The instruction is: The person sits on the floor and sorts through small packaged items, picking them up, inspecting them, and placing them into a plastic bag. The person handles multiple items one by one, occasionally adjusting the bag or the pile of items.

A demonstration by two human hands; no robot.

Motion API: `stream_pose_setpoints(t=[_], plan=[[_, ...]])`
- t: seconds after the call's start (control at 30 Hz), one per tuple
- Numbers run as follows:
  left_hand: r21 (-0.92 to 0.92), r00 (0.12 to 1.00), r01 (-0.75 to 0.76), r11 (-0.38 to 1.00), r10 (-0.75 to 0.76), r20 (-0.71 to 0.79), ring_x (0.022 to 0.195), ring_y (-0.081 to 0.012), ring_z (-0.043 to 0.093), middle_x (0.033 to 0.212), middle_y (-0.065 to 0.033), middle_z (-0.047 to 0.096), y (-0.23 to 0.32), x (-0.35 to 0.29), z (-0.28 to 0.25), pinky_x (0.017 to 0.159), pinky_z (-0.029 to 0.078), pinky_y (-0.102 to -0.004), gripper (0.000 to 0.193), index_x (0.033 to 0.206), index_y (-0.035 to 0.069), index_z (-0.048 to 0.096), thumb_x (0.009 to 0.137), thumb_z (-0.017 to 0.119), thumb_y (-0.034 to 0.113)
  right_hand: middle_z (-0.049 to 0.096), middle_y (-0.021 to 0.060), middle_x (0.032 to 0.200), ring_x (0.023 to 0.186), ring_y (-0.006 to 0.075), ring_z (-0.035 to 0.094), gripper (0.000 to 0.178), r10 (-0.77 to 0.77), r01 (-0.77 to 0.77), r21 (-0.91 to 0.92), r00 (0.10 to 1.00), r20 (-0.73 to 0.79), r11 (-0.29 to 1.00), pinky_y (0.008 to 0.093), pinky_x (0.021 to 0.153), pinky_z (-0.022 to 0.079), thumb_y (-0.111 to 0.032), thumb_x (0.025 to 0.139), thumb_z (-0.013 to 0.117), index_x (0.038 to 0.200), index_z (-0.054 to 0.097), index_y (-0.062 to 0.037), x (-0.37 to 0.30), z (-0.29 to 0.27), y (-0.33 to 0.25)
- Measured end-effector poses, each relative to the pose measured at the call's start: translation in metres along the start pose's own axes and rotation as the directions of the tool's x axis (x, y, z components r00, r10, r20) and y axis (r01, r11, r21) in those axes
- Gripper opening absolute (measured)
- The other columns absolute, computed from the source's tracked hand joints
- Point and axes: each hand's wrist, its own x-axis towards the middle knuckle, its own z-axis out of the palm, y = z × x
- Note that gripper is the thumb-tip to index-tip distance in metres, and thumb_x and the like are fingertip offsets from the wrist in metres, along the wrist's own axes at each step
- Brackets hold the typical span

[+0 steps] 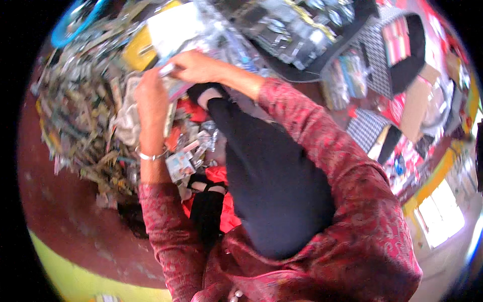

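My left hand [151, 93] and my right hand [195, 66] meet over the near edge of a heap of mixed scrap. Between their fingertips is a small whitish piece [167, 69], pinched by both; its kind is too blurred to make out. Just beyond the hands lie a yellow piece [141, 49] and a white sheet [176, 29]. Clear plastic wrapping [229, 43] spreads to the right of them. A crumpled pale cloth or bag [128, 121] rests beside my left wrist.
The scrap heap [75, 110] covers the left side. A blue ring-shaped rim [63, 35] stands far left. A dark tray [302, 73] of wrapped packets lies far right, near patterned boxes [377, 60]. Small packets [180, 166] and red material [216, 174] lie near my feet.
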Motion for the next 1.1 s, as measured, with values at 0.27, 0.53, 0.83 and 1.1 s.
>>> stream_pose_setpoints(t=[0.27, 0.53, 0.83, 1.1], plan=[[-0.419, 0.914, 0.389, 0.82, -0.4, 0.065, 0.077, -0.0178, 0.054, 0.087, -0.0121, 0.059, -0.001, -0.003, 0.004, 0.071, 0.041, -0.0284, 0.023, 0.098, -0.001, 0.058, 0.082, 0.043, 0.007, 0.061, 0.013, 0.073, 0.072, 0.0266, 0.059, 0.034, 0.085, -0.06, 0.131, 0.976, -0.199, 0.99, 0.0335, 0.068, 0.045, -0.032, 0.067, 0.062, 0.085, 0.061, -0.004, -0.01, -0.01, 0.004], [-0.738, 0.924, 0.313, 0.598, -0.37, 0.092, 0.093, -0.0165, 0.05, 0.102, -0.01, 0.054, 0.037, -0.016, -0.004, 0.081, 0.04, -0.0292, 0.028, 0.11, -0.001, 0.048, 0.087, 0.037, 0.009, 0.061, 0.0077, 0.07, 0.064, 0.0155, 0.056, 0.014, 0.349, -0.053, 0.855, 0.925, -0.153, 0.516, 0.0282, 0.069, 0.042, -0.013, 0.079, 0.053, 0.076, 0.059, -0.0002, 0.002, -0.014, -0.008], [-0.899, 0.873, 0.351, 0.263, -0.44, 0.212, 0.089, -0.0224, 0.051, 0.093, -0.012, 0.056, -0.01, -0.03, 0.02, 0.085, 0.036, -0.0353, 0.017, 0.087, 0.0, 0.054, 0.08, 0.039, 0.005, 0.048, 0.0033, 0.059, 0.048, 0.0121, 0.043, 0.014, 0.315, -0.036, 0.992, 0.949, -0.004, 0.122, 0.0319, 0.056, 0.045, -0.01, 0.081, 0.05, 0.077, 0.053, 0.0033, -0.002, -0.018, -0.002], [-0.115, 0.997, -0.066, 0.991, 0.061, -0.051, 0.094, -0.0302, 0.045, 0.095, -0.0145, 0.052, 0.025, -0.01, 0.019, 0.085, 0.034, -0.0382, 0.018, 0.087, 0.003, 0.056, 0.072, 0.052, 0.01, 0.048, 0.0053, 0.051, 0.051, 0.0093, 0.046, 0.019, 0.136, -0.028, 0.301, 0.929, -0.344, 0.953, 0.0263, 0.047, 0.037, -0.021, 0.077, 0.055, 0.075, 0.059, -0.0018, -0.002, 0.01, 0.004]])
